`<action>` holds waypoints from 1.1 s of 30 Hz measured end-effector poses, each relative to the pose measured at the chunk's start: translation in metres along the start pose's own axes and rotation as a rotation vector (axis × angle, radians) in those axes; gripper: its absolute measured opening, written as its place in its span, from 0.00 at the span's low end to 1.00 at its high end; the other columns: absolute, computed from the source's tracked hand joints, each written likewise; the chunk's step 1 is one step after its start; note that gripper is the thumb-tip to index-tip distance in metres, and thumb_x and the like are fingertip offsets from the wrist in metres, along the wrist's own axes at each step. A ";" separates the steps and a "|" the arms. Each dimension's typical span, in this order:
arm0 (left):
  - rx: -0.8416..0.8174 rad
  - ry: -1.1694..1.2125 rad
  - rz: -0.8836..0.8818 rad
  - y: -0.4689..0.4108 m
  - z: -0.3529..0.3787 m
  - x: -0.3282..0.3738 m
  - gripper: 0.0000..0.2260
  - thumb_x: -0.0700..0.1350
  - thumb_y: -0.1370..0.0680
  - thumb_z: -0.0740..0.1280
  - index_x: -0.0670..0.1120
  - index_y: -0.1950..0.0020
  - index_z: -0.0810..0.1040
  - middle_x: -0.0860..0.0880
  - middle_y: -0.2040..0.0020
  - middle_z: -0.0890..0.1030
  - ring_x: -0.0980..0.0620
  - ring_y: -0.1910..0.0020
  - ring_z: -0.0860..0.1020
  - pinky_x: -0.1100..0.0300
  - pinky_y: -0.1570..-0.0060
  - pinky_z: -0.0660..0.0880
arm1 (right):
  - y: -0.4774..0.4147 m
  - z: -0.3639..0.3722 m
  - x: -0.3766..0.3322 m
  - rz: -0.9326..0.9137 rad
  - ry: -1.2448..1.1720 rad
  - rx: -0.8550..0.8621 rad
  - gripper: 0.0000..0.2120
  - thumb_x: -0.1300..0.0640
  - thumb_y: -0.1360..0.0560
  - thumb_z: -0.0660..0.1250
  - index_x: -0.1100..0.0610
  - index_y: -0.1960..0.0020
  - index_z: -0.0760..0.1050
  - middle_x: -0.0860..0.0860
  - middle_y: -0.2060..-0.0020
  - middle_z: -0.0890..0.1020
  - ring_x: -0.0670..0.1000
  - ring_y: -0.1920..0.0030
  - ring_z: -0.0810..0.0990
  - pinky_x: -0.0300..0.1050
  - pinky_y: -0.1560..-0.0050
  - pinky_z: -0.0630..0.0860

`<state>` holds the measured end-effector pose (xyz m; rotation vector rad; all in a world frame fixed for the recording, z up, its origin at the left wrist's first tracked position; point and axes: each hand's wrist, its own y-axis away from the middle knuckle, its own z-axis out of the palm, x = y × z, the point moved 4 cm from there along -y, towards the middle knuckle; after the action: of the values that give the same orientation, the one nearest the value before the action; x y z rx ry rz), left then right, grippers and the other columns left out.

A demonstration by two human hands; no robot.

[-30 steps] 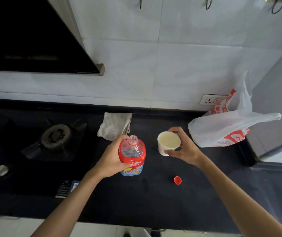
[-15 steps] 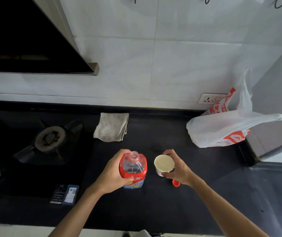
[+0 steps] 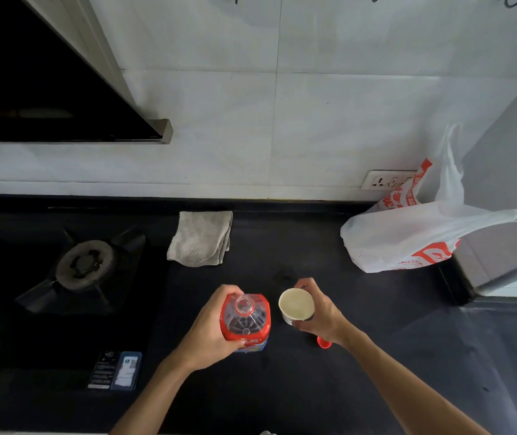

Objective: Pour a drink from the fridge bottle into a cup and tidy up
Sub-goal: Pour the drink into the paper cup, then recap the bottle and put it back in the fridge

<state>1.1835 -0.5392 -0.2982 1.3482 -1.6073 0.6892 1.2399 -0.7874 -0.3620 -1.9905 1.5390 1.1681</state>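
Bottle (image 3: 246, 321) and cup (image 3: 296, 306) sit side by side, near but apart, over the front middle of the black counter (image 3: 282, 397), each in one hand. The left hand (image 3: 210, 328) comes in from the lower left on a bare forearm and grips the clear bottle from its left side. The fingers curl over the red label at the shoulder and the thumb lies along the near side. The bottle is upright with its uncapped neck pointing up toward the camera.

The right hand (image 3: 323, 312) reaches in from the lower right, wrist bent slightly inward, and holds the white cup. Its fingers wrap round the far and right wall and the thumb presses the near wall below the rim. The cup's mouth faces up and a pale liquid shows inside. Whether the cup's base touches the counter I cannot tell. A small red cap (image 3: 324, 342) lies on the counter just beside the right wrist, partly hidden by it.

Farther back, a folded grey cloth (image 3: 200, 238) rests near the wall. A white plastic bag (image 3: 407, 233) with red print sits at the right end below a wall socket (image 3: 382, 179). A gas burner (image 3: 86, 265) is set in the counter to the left.
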 end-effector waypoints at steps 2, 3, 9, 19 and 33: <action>-0.002 0.004 0.000 0.000 0.001 -0.001 0.35 0.40 0.36 0.80 0.56 0.36 0.67 0.63 0.41 0.71 0.60 0.35 0.73 0.59 0.47 0.82 | -0.001 0.000 0.001 0.003 0.004 -0.003 0.35 0.59 0.37 0.80 0.46 0.39 0.63 0.38 0.44 0.71 0.45 0.42 0.75 0.30 0.53 0.76; -0.004 0.007 -0.002 0.000 0.002 -0.001 0.35 0.40 0.36 0.80 0.56 0.36 0.67 0.64 0.41 0.71 0.60 0.35 0.73 0.59 0.47 0.81 | -0.001 -0.001 0.002 0.005 0.003 -0.005 0.35 0.60 0.37 0.80 0.46 0.40 0.63 0.38 0.45 0.71 0.45 0.42 0.75 0.30 0.53 0.76; -0.004 0.002 0.011 0.001 0.002 -0.004 0.35 0.41 0.35 0.80 0.57 0.34 0.67 0.63 0.39 0.72 0.59 0.34 0.73 0.59 0.45 0.81 | -0.002 -0.001 0.002 0.019 0.001 -0.031 0.35 0.60 0.36 0.79 0.45 0.40 0.61 0.41 0.45 0.71 0.43 0.43 0.74 0.27 0.55 0.74; 0.024 0.039 0.015 0.004 0.004 -0.012 0.36 0.41 0.34 0.80 0.57 0.31 0.68 0.63 0.37 0.72 0.59 0.33 0.73 0.58 0.42 0.80 | 0.015 -0.024 0.029 0.153 0.225 -0.109 0.51 0.46 0.34 0.78 0.42 0.22 0.48 0.46 0.32 0.69 0.50 0.31 0.65 0.57 0.27 0.61; 0.039 0.068 0.028 0.006 0.006 -0.018 0.36 0.40 0.34 0.80 0.54 0.31 0.68 0.62 0.37 0.73 0.56 0.34 0.74 0.54 0.43 0.81 | 0.049 0.000 0.043 0.215 0.509 -0.134 0.14 0.48 0.24 0.69 0.51 0.48 0.66 0.45 0.53 0.74 0.49 0.54 0.70 0.44 0.53 0.70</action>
<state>1.1764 -0.5346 -0.3165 1.3180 -1.5687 0.7791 1.1976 -0.8302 -0.3867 -2.3900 2.0050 0.8959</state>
